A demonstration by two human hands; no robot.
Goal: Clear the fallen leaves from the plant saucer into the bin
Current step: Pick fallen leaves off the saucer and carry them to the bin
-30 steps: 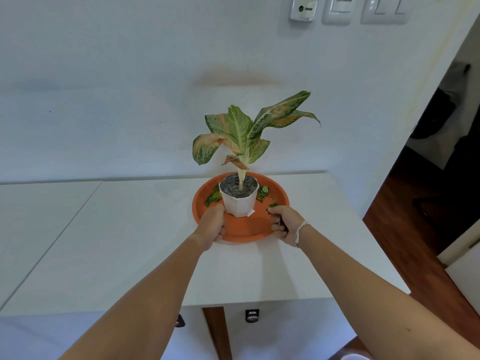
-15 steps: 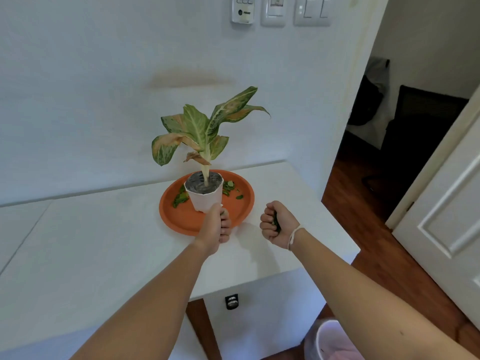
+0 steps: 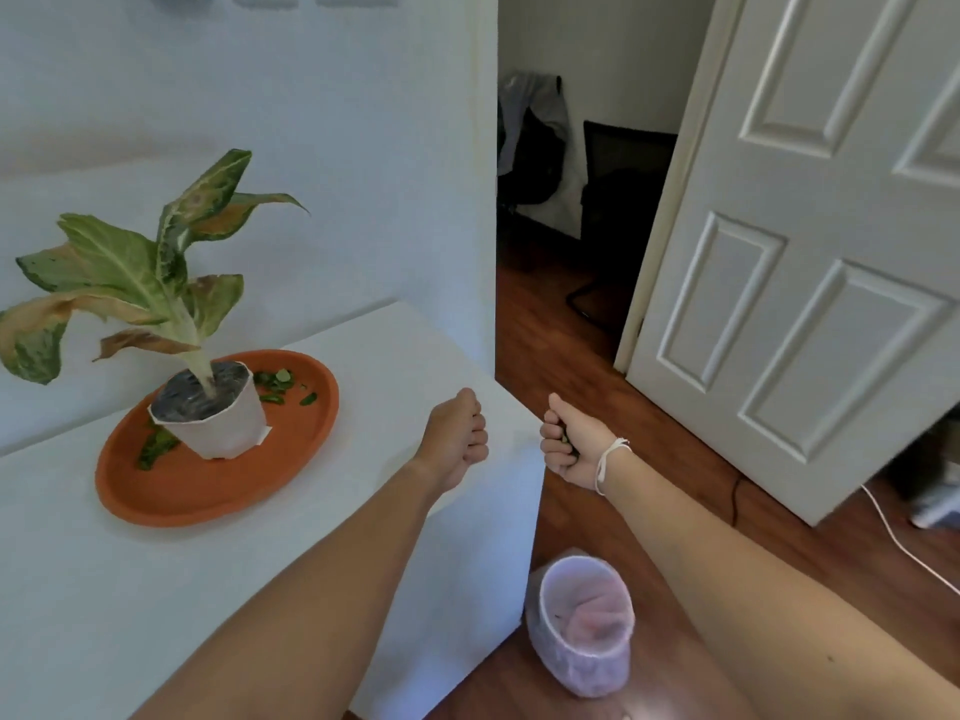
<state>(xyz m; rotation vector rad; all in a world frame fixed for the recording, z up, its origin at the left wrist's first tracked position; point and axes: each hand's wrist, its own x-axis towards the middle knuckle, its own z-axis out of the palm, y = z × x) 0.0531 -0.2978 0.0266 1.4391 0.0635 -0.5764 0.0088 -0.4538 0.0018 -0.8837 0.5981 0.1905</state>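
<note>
An orange saucer (image 3: 208, 485) sits on the white table (image 3: 130, 605) with a white potted plant (image 3: 218, 423) in it. Green leaf bits (image 3: 278, 387) lie behind the pot, and more leaf bits (image 3: 153, 449) lie at its left. My left hand (image 3: 457, 444) is a closed fist over the table's right end, clear of the saucer; whether it holds anything is hidden. My right hand (image 3: 569, 446) is a fist past the table edge, with green leaf showing between its fingers. The bin (image 3: 584, 626), lined with a pale bag, stands on the floor below it.
A white panelled door (image 3: 810, 252) stands open at the right, with a doorway to a dark room behind. A white cable (image 3: 904, 543) runs across the wooden floor. The wall (image 3: 311, 148) rises directly behind the table.
Both hands left the saucer and moved right, closed as fists, the right one past the table edge. My view swung right and down, bringing the bin fully into sight.
</note>
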